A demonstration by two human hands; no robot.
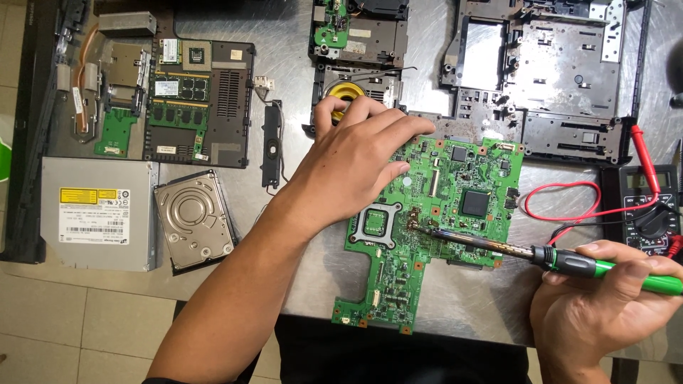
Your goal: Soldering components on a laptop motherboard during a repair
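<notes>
Green motherboard (434, 227) lies flat on the metal table (284, 71), near the front edge, centre-right. Soldering iron (541, 254) comes in from the right; its dark tip rests on the board just beside the square processor socket (376, 225). Right hand (605, 306) is closed around the iron's green handle in a pen-like grip. Left hand (356, 160) lies palm down on the board's upper left corner, fingers bent and spread, gripping nothing, apparently pinning the board. Step in hand, as I judge it: heating a joint by the socket. The next move likely calls for a steady tip on that one pad, with the board kept from sliding, and care for the close-packed small parts around it. Outward: multimeter (651, 210) with red leads at far right; stripped laptop chassis (548, 71) behind; fan assembly with a yellow hub (343, 91) under the left fingertips; hard drive (193, 220), optical drive (96, 213) and a second board with memory sticks (199, 99) to the left.
</notes>
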